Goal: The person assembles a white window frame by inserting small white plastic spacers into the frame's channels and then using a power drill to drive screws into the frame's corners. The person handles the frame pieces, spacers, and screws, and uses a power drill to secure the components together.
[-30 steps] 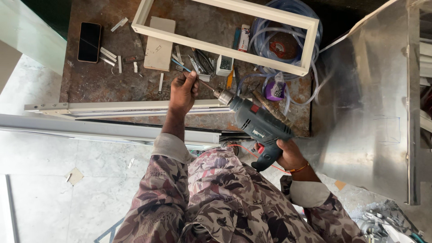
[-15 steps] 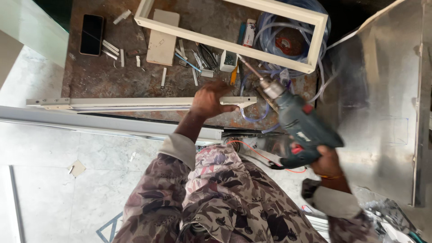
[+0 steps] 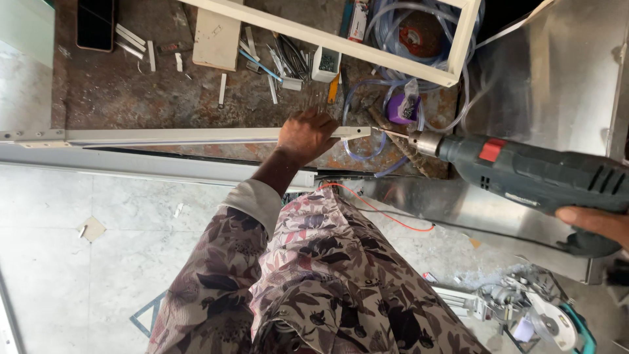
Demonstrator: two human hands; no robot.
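Note:
A long pale aluminium profile point(image 3: 177, 136) lies along the front edge of a rusty metal workbench point(image 3: 157, 98). My left hand point(image 3: 306, 134) presses down on it near its right end. My right hand point(image 3: 595, 223), only partly in view at the right edge, grips the handle of a dark green electric drill point(image 3: 531, 174). The drill lies level and its bit points left, with the tip at the profile's end face point(image 3: 368, 131).
A white rectangular frame point(image 3: 458, 39) rests at the back of the bench over coiled clear hose point(image 3: 393, 19). A phone point(image 3: 96, 25), a wood block point(image 3: 216, 36), loose strips and screws lie there. A steel sheet point(image 3: 557, 72) stands right. A circular saw point(image 3: 550, 321) sits on the floor.
The drill swung from pointing up and left to lying level, and moved right. Its bit now meets the profile's right end. My left hand shifted right along the profile.

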